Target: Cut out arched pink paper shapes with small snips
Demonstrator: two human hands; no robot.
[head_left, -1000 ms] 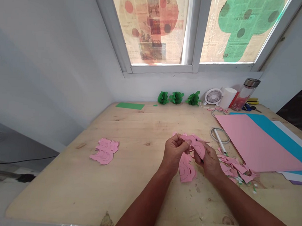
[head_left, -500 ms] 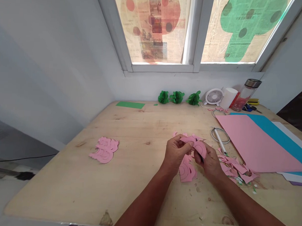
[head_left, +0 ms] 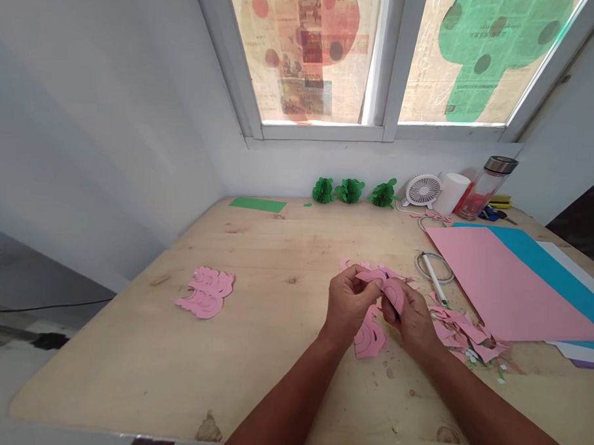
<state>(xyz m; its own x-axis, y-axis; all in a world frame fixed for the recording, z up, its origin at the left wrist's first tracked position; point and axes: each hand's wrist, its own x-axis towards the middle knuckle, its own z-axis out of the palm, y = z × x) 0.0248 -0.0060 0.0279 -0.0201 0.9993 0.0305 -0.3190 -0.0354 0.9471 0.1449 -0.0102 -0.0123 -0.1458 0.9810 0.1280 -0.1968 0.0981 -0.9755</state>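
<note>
Both hands meet over the right-centre of the table around a pink paper piece (head_left: 393,295) with curved outlines. My left hand (head_left: 347,300) pinches its left part between thumb and fingers. At its right edge, my right hand (head_left: 415,317) is closed against the paper. Something narrow and dark shows behind the paper by the right fingers; it is mostly hidden, so its kind cannot be made out. Below the hands lies a pink paper cutout (head_left: 369,338) with curved slits, and further pink bits show behind them. Another stack of pink cutouts (head_left: 206,292) rests at the left.
Pink paper scraps (head_left: 469,332) lie right of my hands, beside a white pen (head_left: 435,280). Large pink sheets (head_left: 511,284) cover blue and white ones. Green paper ornaments (head_left: 349,191), a small fan (head_left: 423,190) and a glass bottle (head_left: 488,188) stand along the wall. A green strip (head_left: 257,204) lies far left.
The held paper has shifted very slightly in my fingers, and the camera view has moved a little. My hands keep nearly the same grip and place.
</note>
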